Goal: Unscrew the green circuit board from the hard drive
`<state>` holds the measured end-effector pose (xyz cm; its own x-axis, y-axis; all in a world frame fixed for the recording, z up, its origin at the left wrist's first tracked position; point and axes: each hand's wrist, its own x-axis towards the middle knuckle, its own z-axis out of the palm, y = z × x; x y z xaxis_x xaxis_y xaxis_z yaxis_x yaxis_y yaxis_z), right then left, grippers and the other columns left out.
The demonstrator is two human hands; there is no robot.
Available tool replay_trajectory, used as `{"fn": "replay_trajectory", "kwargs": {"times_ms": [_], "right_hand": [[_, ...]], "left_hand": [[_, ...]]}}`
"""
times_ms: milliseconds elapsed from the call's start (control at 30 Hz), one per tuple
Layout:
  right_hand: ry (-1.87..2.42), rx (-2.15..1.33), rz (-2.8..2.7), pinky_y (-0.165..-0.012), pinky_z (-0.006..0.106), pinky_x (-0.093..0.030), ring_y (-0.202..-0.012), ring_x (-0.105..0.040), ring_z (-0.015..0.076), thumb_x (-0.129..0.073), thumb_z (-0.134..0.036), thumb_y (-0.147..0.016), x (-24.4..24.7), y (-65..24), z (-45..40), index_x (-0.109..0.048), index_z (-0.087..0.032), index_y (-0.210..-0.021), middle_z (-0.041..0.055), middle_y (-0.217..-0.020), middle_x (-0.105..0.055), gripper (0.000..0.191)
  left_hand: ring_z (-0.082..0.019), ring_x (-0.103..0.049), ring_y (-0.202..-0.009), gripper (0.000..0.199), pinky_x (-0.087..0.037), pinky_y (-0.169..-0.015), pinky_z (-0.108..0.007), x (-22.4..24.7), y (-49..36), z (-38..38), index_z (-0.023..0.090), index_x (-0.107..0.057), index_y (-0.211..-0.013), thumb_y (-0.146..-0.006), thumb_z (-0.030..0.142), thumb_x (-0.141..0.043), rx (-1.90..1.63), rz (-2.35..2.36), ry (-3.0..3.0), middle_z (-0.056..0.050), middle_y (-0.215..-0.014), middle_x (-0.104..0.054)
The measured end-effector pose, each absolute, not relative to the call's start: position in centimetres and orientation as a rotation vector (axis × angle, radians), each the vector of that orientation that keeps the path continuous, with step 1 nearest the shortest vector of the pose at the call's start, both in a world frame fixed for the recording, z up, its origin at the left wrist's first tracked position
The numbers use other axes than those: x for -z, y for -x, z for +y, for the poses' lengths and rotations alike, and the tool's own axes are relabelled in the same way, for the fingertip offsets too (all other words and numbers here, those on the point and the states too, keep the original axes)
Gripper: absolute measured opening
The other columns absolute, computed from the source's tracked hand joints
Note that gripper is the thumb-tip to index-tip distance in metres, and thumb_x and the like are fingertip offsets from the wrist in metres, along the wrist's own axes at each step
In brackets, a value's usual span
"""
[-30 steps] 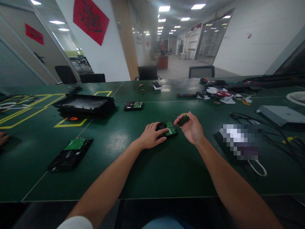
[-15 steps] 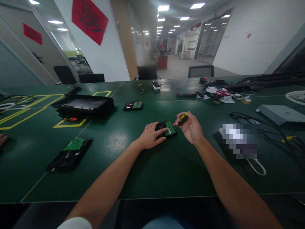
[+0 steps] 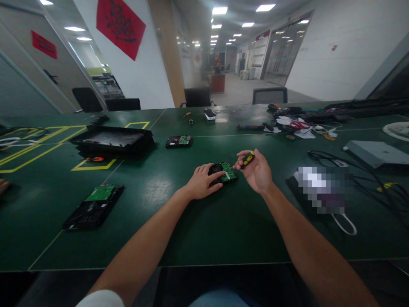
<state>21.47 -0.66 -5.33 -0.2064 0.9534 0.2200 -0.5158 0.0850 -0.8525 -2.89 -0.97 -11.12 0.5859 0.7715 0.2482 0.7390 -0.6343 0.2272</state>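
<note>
A hard drive (image 3: 229,173) with its green circuit board facing up lies on the table in front of me. My left hand (image 3: 204,181) holds it down from the left, fingers over the far side and top, thumb along the near edge. In my right hand (image 3: 258,172) is a screwdriver (image 3: 248,159) with a black and yellow handle, closed between thumb and fingers. It tilts down leftward to the drive's right end; its tip is too small to make out. Two similar drives lie apart: one hard drive (image 3: 96,207) at near left, another hard drive (image 3: 179,141) farther back.
A black plastic casing (image 3: 111,143) and orange-handled tool (image 3: 95,159) lie at the left on the green table (image 3: 204,238). Another person's hand (image 3: 4,186) shows at the left edge. To the right are a blurred-out object (image 3: 326,189), cables (image 3: 367,179), a grey box (image 3: 378,153) and red scissors (image 3: 299,125).
The screwdriver handle has turned in my right fingers and sits slightly farther right, showing more yellow. My left hand and the drive have stayed put.
</note>
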Motion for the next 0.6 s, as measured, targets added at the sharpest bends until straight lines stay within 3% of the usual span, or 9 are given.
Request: {"fn": "replay_trajectory", "kwargs": {"times_ms": [233, 367, 500, 600], "right_hand": [[0.555, -1.44, -1.06, -0.083, 0.036, -0.053, -0.081, -0.064, 0.0202, -0.066, -0.051, -0.092, 5.41, -21.24, -1.07, -0.068, -0.025, -0.084, 0.0016, -0.083, -0.066, 0.027], [0.538, -1.459, -1.039, -0.081, 0.036, -0.052, -0.074, -0.061, 0.0187, -0.065, -0.049, -0.093, 5.26, -21.18, -1.22, -0.065, -0.027, -0.085, -0.001, -0.076, -0.062, 0.023], [0.525, -1.446, -1.035, -0.079, 0.036, -0.052, -0.069, -0.056, 0.0179, -0.057, -0.057, -0.095, 5.22, -21.23, -0.98, -0.071, -0.027, -0.097, -0.0007, -0.074, -0.057, 0.034], [0.545, -1.439, -1.038, -0.079, 0.037, -0.052, -0.07, -0.057, 0.0181, -0.056, -0.06, -0.095, 5.36, -21.29, -0.75, -0.073, -0.026, -0.092, 0.0004, -0.076, -0.058, 0.038]], "left_hand": [[-0.04, -0.035, -0.148, 0.056, -0.033, -0.118, -0.061, 11.27, 2.92, -0.88, 0.043, -0.052, -0.155, -0.102, 0.06, -0.054, -0.49, 1.292, -2.721, -0.011, -0.161, -0.036], [-0.039, -0.035, -0.148, 0.056, -0.033, -0.118, -0.061, 11.32, 2.88, -0.87, 0.043, -0.051, -0.155, -0.102, 0.06, -0.054, -0.488, 1.297, -2.729, -0.012, -0.161, -0.036], [-0.04, -0.036, -0.148, 0.056, -0.034, -0.118, -0.06, 11.2, 2.84, -0.92, 0.042, -0.051, -0.156, -0.103, 0.06, -0.054, -0.482, 1.3, -2.737, -0.013, -0.161, -0.036], [-0.04, -0.035, -0.148, 0.056, -0.033, -0.118, -0.061, 11.14, 2.86, -0.94, 0.042, -0.05, -0.156, -0.103, 0.06, -0.053, -0.476, 1.302, -2.735, -0.012, -0.161, -0.036]]}}
